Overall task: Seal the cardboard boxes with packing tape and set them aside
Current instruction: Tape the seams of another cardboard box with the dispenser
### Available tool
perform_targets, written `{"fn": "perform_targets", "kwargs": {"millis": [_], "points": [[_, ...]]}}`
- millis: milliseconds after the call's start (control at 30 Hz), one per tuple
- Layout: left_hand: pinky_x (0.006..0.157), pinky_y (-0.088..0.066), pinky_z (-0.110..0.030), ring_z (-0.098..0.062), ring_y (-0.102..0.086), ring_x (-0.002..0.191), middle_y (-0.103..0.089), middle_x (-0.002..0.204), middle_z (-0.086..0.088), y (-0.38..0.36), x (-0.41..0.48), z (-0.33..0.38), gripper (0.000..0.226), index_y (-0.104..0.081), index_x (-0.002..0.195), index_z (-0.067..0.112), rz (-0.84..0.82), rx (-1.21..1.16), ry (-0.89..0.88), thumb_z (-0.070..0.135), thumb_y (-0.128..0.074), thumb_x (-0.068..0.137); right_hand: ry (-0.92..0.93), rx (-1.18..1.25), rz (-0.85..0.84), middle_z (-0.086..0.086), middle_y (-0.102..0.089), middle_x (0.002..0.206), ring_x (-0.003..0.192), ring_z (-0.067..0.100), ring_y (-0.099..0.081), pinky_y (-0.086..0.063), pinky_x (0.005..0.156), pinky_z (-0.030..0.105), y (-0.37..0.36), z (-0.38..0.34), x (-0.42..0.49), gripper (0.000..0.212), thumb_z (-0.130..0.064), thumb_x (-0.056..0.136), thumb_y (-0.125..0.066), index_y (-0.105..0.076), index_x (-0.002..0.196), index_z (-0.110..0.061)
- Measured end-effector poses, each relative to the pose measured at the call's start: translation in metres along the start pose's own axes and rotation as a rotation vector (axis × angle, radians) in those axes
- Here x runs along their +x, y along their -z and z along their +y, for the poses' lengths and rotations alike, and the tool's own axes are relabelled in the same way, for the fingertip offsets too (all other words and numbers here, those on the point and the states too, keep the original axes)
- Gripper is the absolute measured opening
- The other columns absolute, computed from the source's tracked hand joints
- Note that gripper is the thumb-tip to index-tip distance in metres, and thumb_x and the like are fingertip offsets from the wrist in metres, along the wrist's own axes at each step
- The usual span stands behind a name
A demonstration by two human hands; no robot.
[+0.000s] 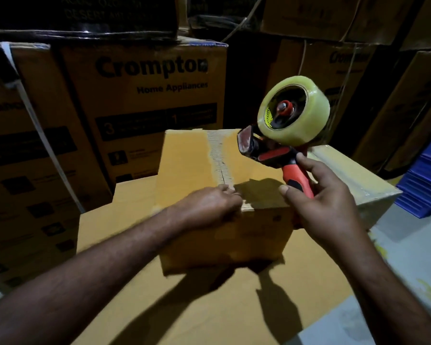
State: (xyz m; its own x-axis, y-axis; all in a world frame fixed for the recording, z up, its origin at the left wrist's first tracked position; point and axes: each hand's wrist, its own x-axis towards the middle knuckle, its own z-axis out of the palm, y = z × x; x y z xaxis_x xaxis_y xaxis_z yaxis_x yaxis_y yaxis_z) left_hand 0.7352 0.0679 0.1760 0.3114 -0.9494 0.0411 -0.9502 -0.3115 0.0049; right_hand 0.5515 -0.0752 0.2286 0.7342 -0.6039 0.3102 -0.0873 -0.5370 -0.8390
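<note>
Stacked cartons [144, 95] wall the far side; blue crates [423, 175] close the right. Cardboard box [234, 245] sits centre on flat carton [184, 307]. Left hand [209, 207] rests on its near top edge, grasp unclear. Right hand [326, 207] grips tape dispenser [284, 135] above.

**Small box closed, dispenser raised over it**

The small cardboard box [184, 158] sat upright on a broad cardboard surface [135, 282] with its flaps closed. A pale, ribbed strip [219, 158] ran along its top centre seam from the far edge to the near edge. The red-and-black tape dispenser [271, 150] carried a roll of clear tape [309, 115]. It was in the air above the box's right side, handle downward, gripped by the right hand [326, 202].
</note>
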Motion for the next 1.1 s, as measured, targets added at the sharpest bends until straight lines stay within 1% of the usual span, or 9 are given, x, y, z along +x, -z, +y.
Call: {"fn": "perform_targets", "kwargs": {"millis": [133, 233, 300, 400, 600, 767, 867, 933, 1100], "points": [[0.11, -0.038, -0.043, -0.016, -0.025, 0.149, -0.038, 0.159, 0.013, -0.005, -0.021, -0.038, 0.048, -0.033, 0.148, 0.052, -0.054, -0.21, 0.233, 0.052, -0.033, 0.101, -0.023, 0.141, -0.062, -0.006, -0.048, 0.137, 0.108, 0.023, -0.061, -0.061, 0.072, 0.048, 0.002, 0.0, 0.022, 0.063, -0.031, 0.087, -0.072, -0.042, 0.139, -0.049], [0.108, -0.045, -0.039, -0.011, -0.042, 0.138, -0.045, 0.151, 0.014, -0.007, -0.021, -0.035, 0.051, -0.036, 0.143, 0.057, 0.026, -0.344, 0.329, 0.035, -0.053, 0.1, -0.058, 0.297, -0.119, 0.01, -0.056, 0.12, 0.08, 0.027, -0.068, -0.06, 0.058, 0.039, 0.007, -0.003, 0.04, 0.062, -0.023, 0.089, -0.071, -0.044, 0.14, -0.044], [0.122, -0.028, -0.036, -0.008, -0.032, 0.144, -0.028, 0.161, 0.014, -0.004, -0.016, -0.025, 0.066, -0.032, 0.151, 0.042, -0.01, -0.263, 0.291, 0.026, -0.064, 0.096, -0.086, 0.393, -0.162, 0.016, -0.058, 0.111, 0.065, 0.025, -0.066, -0.058, 0.054, 0.036, 0.011, -0.005, 0.05, 0.06, -0.018, 0.09, -0.069, -0.044, 0.142, -0.038], [0.123, -0.002, -0.03, -0.006, -0.006, 0.152, -0.004, 0.166, 0.013, -0.007, -0.008, -0.019, 0.088, -0.011, 0.16, 0.031, -0.083, 0.009, 0.232, 0.036, -0.068, 0.093, -0.19, 0.547, -0.248, 0.02, -0.065, 0.1, 0.062, 0.024, -0.065, -0.055, 0.054, 0.035, 0.014, -0.003, 0.064, 0.056, -0.016, 0.092, -0.067, -0.045, 0.141, -0.032], [0.12, -0.025, -0.047, -0.004, -0.024, 0.15, -0.023, 0.164, 0.014, -0.01, -0.015, -0.024, 0.077, -0.028, 0.157, 0.037, 0.021, 0.097, 0.274, 0.039, -0.07, 0.092, -0.507, 0.95, -0.462, 0.019, -0.061, 0.073, 0.053, 0.021, -0.057, -0.048, 0.042, 0.029, 0.013, 0.012, 0.08, 0.046, -0.01, 0.094, -0.059, -0.046, 0.136, -0.022], [0.122, -0.021, -0.038, -0.003, -0.021, 0.149, -0.019, 0.163, 0.02, 0.02, -0.001, -0.019, 0.076, -0.031, 0.156, 0.038, -0.198, -0.255, 0.447, 0.063, -0.06, 0.09, -0.682, 1.251, -0.605, 0.014, -0.055, 0.069, 0.045, 0.013, -0.051, -0.045, 0.036, 0.019, 0.017, 0.023, 0.082, 0.053, -0.012, 0.079, -0.061, -0.048, 0.13, -0.013], [0.124, 0.0, -0.051, -0.008, -0.01, 0.154, -0.016, 0.167, 0.013, 0.019, 0.024, -0.018, 0.063, -0.028, 0.158, 0.034, -0.193, -0.269, 0.472, 0.062, -0.03, 0.102, -0.687, 1.37, -0.606, 0.013, -0.054, 0.071, 0.046, 0.012, -0.051, -0.045, 0.035, 0.018, 0.022, 0.031, 0.084, 0.055, -0.012, 0.077, -0.063, -0.05, 0.13, -0.013], [0.121, 0.01, -0.061, -0.009, 0.002, 0.155, -0.003, 0.169, 0.012, 0.007, 0.044, -0.021, 0.064, -0.014, 0.161, 0.032, -0.205, -0.21, 0.495, 0.06, -0.021, 0.104, -0.662, 1.422, -0.611, 0.014, -0.054, 0.072, 0.047, 0.012, -0.051, -0.045, 0.035, 0.018, 0.024, 0.038, 0.085, 0.063, -0.009, 0.072, -0.072, -0.051, 0.131, -0.016], [0.112, 0.019, -0.071, -0.019, 0.014, 0.155, 0.007, 0.169, 0.011, -0.009, 0.106, -0.057, 0.074, -0.005, 0.162, 0.03, -0.219, -0.075, 0.549, 0.069, -0.013, 0.1, -0.552, 1.539, -0.585, 0.014, -0.059, 0.076, 0.05, 0.015, -0.053, -0.046, 0.037, 0.024, 0.023, 0.05, 0.085, 0.121, -0.004, 0.025, -0.098, -0.051, 0.134, -0.031]]}}
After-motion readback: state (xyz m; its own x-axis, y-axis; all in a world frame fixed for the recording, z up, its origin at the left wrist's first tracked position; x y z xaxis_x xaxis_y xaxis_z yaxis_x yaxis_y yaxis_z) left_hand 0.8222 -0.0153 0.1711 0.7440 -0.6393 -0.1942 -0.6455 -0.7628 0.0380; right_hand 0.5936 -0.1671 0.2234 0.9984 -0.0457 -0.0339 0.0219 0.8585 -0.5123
